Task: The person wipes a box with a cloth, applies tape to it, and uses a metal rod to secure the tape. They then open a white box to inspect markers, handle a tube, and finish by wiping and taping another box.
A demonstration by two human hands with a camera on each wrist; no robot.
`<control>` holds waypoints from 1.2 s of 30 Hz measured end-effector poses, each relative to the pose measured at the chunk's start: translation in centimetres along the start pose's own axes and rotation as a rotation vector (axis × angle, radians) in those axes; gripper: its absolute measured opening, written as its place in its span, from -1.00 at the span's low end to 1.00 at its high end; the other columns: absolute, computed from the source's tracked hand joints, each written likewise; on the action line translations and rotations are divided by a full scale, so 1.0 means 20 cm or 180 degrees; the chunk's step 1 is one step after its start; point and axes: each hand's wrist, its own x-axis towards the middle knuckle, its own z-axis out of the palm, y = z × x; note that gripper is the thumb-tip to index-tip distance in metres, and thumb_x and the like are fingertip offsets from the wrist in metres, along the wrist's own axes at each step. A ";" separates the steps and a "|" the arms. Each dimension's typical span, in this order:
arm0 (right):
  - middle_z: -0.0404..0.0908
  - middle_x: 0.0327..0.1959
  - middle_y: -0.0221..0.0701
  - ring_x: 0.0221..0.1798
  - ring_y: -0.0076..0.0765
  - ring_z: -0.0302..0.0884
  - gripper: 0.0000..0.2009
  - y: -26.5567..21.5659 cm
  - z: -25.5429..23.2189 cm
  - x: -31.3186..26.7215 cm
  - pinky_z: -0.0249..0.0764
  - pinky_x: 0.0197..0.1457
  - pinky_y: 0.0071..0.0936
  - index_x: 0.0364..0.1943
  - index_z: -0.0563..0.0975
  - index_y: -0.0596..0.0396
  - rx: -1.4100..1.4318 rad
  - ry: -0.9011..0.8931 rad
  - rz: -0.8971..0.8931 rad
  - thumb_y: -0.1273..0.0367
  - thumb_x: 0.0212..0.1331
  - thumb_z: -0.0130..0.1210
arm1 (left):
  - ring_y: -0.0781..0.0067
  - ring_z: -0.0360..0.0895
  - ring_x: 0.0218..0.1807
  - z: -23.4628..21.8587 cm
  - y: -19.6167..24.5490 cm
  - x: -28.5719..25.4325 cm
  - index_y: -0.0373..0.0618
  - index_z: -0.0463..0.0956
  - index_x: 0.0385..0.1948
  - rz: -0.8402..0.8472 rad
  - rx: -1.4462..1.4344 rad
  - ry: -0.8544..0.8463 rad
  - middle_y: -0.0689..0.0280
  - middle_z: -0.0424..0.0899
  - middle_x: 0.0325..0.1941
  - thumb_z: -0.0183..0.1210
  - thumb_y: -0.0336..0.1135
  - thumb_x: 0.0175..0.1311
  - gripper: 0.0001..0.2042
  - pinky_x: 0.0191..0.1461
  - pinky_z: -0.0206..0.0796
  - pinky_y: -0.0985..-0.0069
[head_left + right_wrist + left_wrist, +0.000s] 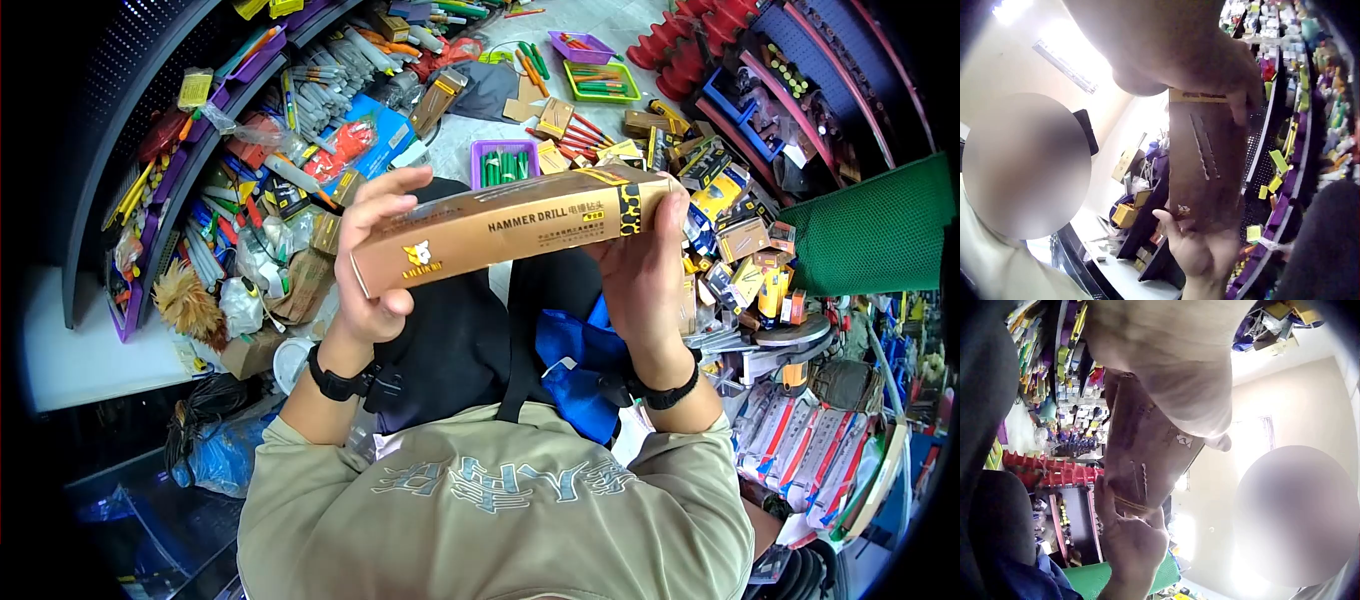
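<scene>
A long brown cardboard drill bit box (510,225), printed "HAMMER DRILL", is held up in front of the torso, its right end slightly higher. At its left end my left hand (372,265) grips it, thumb by the lower edge and fingers at the far side. My right hand (645,275) holds the opposite end, with the thumb up along the end face. In the left wrist view, a broad face of the box (1147,450) carries a picture of two drill bits. That printed picture also shows on the box (1207,150) in the right wrist view.
Many small boxed goods (735,215) lie piled at the right, near a green mesh roll (870,225). A purple basket (476,160) of green items stands ahead on the floor. Shelving (190,130) with packed tools curves along the left; red spiral augers (690,35) stand at the back right.
</scene>
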 end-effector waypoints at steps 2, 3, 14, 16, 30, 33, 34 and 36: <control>0.36 0.29 -0.33 0.33 -0.30 0.48 -0.59 0.00 0.02 -0.04 0.53 0.30 -0.08 0.26 0.12 -0.13 -0.0265 -0.0060 -0.0153 -0.03 0.59 -0.22 | -0.05 0.38 0.41 -0.02 -0.02 0.00 -0.20 0.32 0.21 -0.0011 0.0006 -0.0004 -0.17 0.35 0.36 0.18 0.53 0.15 -0.09 0.39 0.35 0.10; 0.36 0.29 -0.33 0.33 -0.30 0.48 -0.59 0.00 0.02 -0.04 0.53 0.30 -0.08 0.26 0.12 -0.13 -0.0260 -0.0051 -0.0158 -0.03 0.59 -0.22 | -0.07 0.36 0.42 -0.03 -0.04 0.00 -0.17 0.29 0.22 -0.0011 0.0003 -0.0005 -0.18 0.33 0.36 0.14 0.56 0.15 -0.08 0.35 0.45 0.10; 0.51 0.31 -0.10 0.37 -0.05 0.51 -0.24 0.13 -0.04 0.06 0.49 0.41 -0.04 0.37 0.32 0.14 0.1090 -0.0268 0.1685 -0.26 0.51 -0.42 | -0.27 0.33 0.47 0.14 0.34 0.19 0.15 0.19 0.28 0.1077 0.0305 -0.0880 -0.17 0.23 0.39 0.57 -0.45 0.02 -0.18 0.32 0.54 0.08; 0.53 0.29 -0.10 0.36 -0.06 0.51 -0.27 0.19 -0.06 0.05 0.47 0.43 -0.04 0.36 0.34 0.12 0.1485 -0.0405 0.1908 -0.23 0.52 -0.42 | -0.23 0.42 0.42 0.20 0.35 0.21 0.11 0.19 0.23 0.1172 0.0021 -0.0916 -0.17 0.28 0.36 0.56 -0.53 0.00 -0.20 0.31 0.56 0.09; 0.50 0.32 -0.07 0.33 0.02 0.54 -0.24 0.42 -0.24 0.07 0.53 0.37 -0.03 0.40 0.32 0.07 0.2889 -0.1211 0.1974 -0.25 0.52 -0.50 | -0.16 0.53 0.32 0.34 0.16 0.28 -0.04 0.49 -0.07 0.1021 -0.0157 -0.1053 -0.13 0.39 0.27 0.49 -0.60 0.07 -0.57 0.31 0.53 0.09; 0.50 0.32 -0.08 0.32 0.01 0.55 -0.25 0.42 -0.25 0.09 0.57 0.34 -0.06 0.43 0.30 0.07 0.2749 -0.1000 0.1991 -0.22 0.53 -0.53 | -0.18 0.54 0.32 0.34 0.12 0.29 -0.03 0.48 -0.04 0.1124 -0.0162 -0.1038 -0.14 0.40 0.27 0.48 -0.60 0.07 -0.55 0.32 0.52 0.08; 0.52 0.30 -0.09 0.29 -0.02 0.58 -0.26 0.42 -0.25 0.09 0.60 0.30 -0.09 0.42 0.32 0.07 0.2601 -0.0924 0.1985 -0.21 0.54 -0.52 | -0.18 0.54 0.32 0.34 0.10 0.29 -0.03 0.48 -0.04 0.1119 -0.0158 -0.1040 -0.14 0.40 0.27 0.48 -0.60 0.07 -0.55 0.32 0.52 0.08; 0.54 0.29 -0.10 0.27 -0.04 0.60 -0.28 0.42 -0.25 0.10 0.64 0.27 -0.12 0.41 0.33 0.07 0.2458 -0.0849 0.1992 -0.20 0.54 -0.51 | -0.17 0.56 0.28 0.32 0.08 0.30 0.02 0.49 0.00 0.1367 0.0036 -0.1011 -0.14 0.44 0.25 0.47 -0.61 0.08 -0.52 0.28 0.54 0.09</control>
